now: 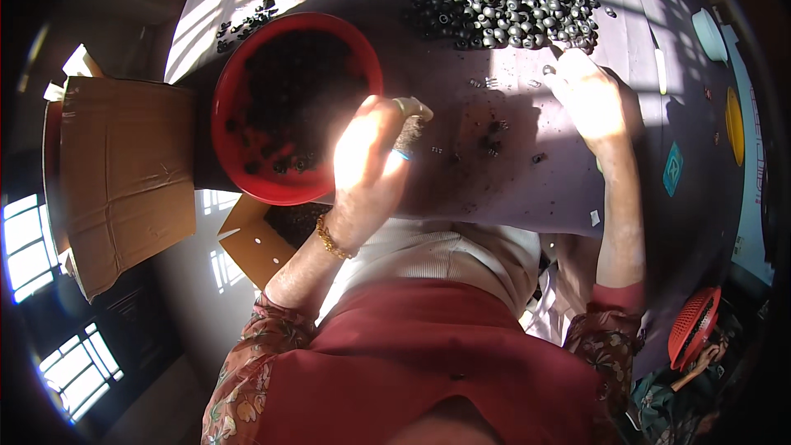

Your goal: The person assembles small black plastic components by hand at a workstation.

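Dark round pieces (503,4) are lying heaped on the table (527,198), cut off above; the right hand (587,97) is pinching one. The left hand (367,148), overlapping the red basin (221,119), is gripping a bristly object (409,133), blurred by glare. Left, a cardboard box (132,173) is standing.

on the left side stands a brown cardboard box (128,173), with some creases. lower at the left, two bright windows (81,372) have dark bars. on the right part of the purple cloth (568,189) lies a small blue packet (673,169). near the right edge are a pale blue bowl (709,35) and a yellow dish (734,126). at lower right, a red basket (690,330) is with holes.
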`<state>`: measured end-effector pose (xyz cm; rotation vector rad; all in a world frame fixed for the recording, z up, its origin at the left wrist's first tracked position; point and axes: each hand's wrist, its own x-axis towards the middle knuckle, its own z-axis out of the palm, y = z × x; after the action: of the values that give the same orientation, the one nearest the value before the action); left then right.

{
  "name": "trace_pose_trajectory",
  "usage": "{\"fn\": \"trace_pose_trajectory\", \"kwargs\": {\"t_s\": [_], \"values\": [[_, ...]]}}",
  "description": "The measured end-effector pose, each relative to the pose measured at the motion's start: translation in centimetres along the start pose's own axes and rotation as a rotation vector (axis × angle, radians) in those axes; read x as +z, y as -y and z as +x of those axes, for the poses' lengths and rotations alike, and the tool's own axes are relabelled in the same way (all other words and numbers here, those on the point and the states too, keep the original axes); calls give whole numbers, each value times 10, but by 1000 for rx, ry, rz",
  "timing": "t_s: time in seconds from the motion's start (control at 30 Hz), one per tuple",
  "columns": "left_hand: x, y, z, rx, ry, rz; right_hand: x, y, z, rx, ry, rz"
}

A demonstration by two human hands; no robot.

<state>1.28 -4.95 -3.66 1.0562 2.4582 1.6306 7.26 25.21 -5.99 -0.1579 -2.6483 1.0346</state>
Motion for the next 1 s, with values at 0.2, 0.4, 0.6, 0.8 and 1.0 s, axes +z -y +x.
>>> {"fn": "trace_pose_trajectory", "kwargs": {"t_s": [0.2,0.4,0.6,0.8,1.0], "values": [[34,-34,7,-297,152,-852,21,138,-36,275,-99,669],[56,-58,-6,-559,-21,-1530,43,149,-47,10,-343,348],[53,-56,-5,-560,-13,-1471,43,152,-48,-137,-383,90],[46,-52,-1,-631,-90,-1329,33,149,-53,-268,-169,-114],[42,-52,0,-585,-107,-1316,27,149,-46,-182,-100,182]]}}
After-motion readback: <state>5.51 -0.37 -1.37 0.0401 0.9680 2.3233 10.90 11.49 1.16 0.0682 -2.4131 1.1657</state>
